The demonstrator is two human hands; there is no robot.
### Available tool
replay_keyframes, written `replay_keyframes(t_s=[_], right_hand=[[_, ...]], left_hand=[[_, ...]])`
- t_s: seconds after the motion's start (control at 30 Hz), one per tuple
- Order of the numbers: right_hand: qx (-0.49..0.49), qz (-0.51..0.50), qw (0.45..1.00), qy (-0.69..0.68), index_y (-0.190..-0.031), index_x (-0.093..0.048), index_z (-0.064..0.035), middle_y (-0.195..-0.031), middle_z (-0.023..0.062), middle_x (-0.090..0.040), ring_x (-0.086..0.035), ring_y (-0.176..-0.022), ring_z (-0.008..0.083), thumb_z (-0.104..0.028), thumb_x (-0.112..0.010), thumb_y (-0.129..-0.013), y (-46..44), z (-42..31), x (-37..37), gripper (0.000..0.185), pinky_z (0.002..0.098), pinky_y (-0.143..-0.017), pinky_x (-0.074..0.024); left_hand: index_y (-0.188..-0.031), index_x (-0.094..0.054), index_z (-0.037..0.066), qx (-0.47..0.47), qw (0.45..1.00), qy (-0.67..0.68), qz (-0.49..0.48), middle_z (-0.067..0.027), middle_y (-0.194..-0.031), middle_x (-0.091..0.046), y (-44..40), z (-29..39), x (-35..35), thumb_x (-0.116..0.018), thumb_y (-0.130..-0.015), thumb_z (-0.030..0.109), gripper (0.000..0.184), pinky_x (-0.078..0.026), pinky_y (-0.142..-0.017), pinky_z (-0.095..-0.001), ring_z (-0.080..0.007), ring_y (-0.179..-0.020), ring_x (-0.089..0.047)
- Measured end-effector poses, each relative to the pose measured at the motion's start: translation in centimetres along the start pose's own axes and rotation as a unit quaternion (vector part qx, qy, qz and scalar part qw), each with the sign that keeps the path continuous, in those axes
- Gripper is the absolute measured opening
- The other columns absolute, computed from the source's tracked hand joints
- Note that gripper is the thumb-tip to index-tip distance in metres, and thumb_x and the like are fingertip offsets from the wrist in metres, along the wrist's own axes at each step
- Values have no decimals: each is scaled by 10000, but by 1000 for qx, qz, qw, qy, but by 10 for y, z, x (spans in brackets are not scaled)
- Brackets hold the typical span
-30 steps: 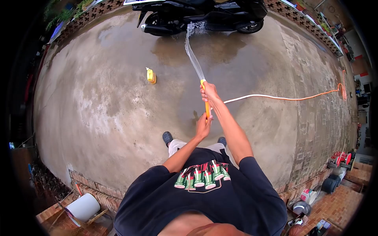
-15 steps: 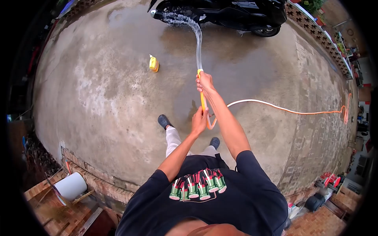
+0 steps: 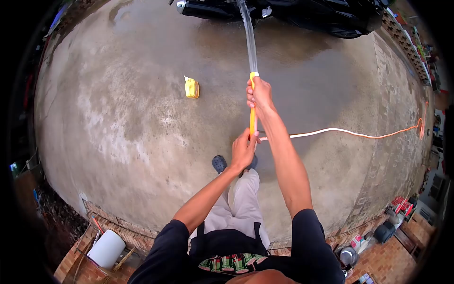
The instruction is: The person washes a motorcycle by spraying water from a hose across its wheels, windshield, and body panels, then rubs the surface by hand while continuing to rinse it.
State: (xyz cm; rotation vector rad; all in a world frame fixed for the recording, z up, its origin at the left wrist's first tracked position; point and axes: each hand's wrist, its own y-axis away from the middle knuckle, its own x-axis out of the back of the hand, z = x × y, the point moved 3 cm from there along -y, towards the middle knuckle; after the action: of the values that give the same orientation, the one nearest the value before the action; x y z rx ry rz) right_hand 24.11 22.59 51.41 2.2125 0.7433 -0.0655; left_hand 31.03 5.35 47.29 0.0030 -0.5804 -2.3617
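My right hand [image 3: 260, 97] is wrapped round the front part of a yellow spray wand [image 3: 253, 120], just behind its tip. Lower down, my left hand [image 3: 244, 150] grips the wand's rear end, where the hose [image 3: 331, 129] joins it; the exact joint is hidden by my fingers. A stream of water [image 3: 250, 45] leaves the tip and runs up to the black scooter [image 3: 302, 14] at the top edge, which is partly cut off. Left of the wand, a yellow jug [image 3: 191, 88] with a white top stands upright on the concrete.
The hose runs right, turning orange, to a loose coil [image 3: 421, 128]. My shoes [image 3: 219, 164] are on wet concrete [image 3: 142, 118]. A white drum [image 3: 107, 249] lies at the lower left, and a metal bowl [image 3: 349, 256] sits at the lower right. Low brick edging borders the yard.
The scooter has moved up and right in view, its top now cut off. The water stream, bent left before, is now nearly straight. My feet are closer together. Both hands keep their hold.
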Motion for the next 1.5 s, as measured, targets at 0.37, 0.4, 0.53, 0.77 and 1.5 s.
replay_keyframes(t_s=[0.37,0.4,0.53,0.77,1.5], right_hand=[[19,23,995,91,-958,-492,-65,-666,-26,-417,-296,-438,48,-274,-438,-1031,-299,-61,-96,228,245,-380,-274],[11,29,996,87,-957,-500,-58,-669,-16,-433,-302,-444,54,-283,-442,-1031,-324,-58,-96,244,256,-387,-274],[13,45,998,46,-985,-480,-59,-659,-16,-407,-296,-442,65,-265,-428,-1038,-389,-72,-112,219,265,-396,-278],[48,97,992,63,-965,-476,-67,-668,-8,-418,-292,-445,68,-244,-380,-1052,-431,-53,-190,220,265,-403,-270],[94,117,987,-63,-911,-472,-108,-641,-18,-397,-287,-446,91,-227,-366,-1040,-493,-37,-230,205,274,-410,-251]], left_hand=[[-918,-605,45,-32,998,58,22,-66,-700,-684,-309,-10,60,-519,-1051,397,386,-454,-603,-405,-244,-596,-625],[-912,-605,46,-23,997,70,19,-70,-690,-678,-323,-11,65,-519,-1051,394,385,-451,-600,-405,-246,-593,-621],[-935,-609,42,-23,994,109,11,-61,-701,-678,-379,-14,98,-530,-1051,364,350,-443,-590,-364,-194,-594,-596],[-1102,-622,34,-63,988,138,34,-51,-796,-712,-425,-46,164,-530,-1053,296,283,-468,-641,-355,-178,-670,-627],[-1455,-458,7,-91,979,182,24,-188,-1314,-586,-466,-78,239,-583,-987,117,497,-391,-1083,-415,-359,-1254,-518]])
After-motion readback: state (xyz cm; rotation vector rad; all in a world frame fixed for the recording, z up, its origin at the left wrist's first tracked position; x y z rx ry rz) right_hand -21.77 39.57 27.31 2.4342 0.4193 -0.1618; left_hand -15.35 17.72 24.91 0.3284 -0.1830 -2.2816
